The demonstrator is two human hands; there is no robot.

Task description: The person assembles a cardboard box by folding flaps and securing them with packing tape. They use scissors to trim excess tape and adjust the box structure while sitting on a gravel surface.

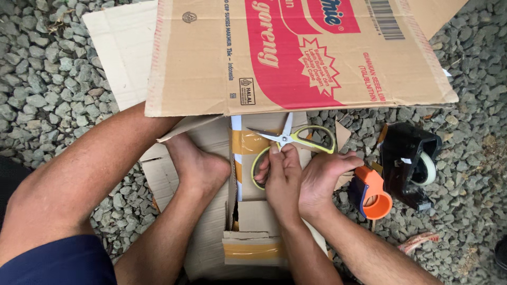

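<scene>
Scissors (289, 138) with yellow and grey handles lie open on flattened brown cardboard (211, 227) crossed by strips of brown tape (244, 142). My left hand (282, 177) is over the lower handle loop, with its fingertips at the scissors' pivot and its fingers closed around the loop. My right hand (323, 179) presses against it from the right, fingers curled and thumb sticking out. Nothing shows inside the right hand. My bare foot (198, 164) stands on the cardboard just left of the hands.
A large cardboard sheet (296, 58) with red print lies just beyond the scissors. An orange tape dispenser (374, 194) and a black one holding a tape roll (409, 161) sit at the right. Grey gravel (47, 79) surrounds everything.
</scene>
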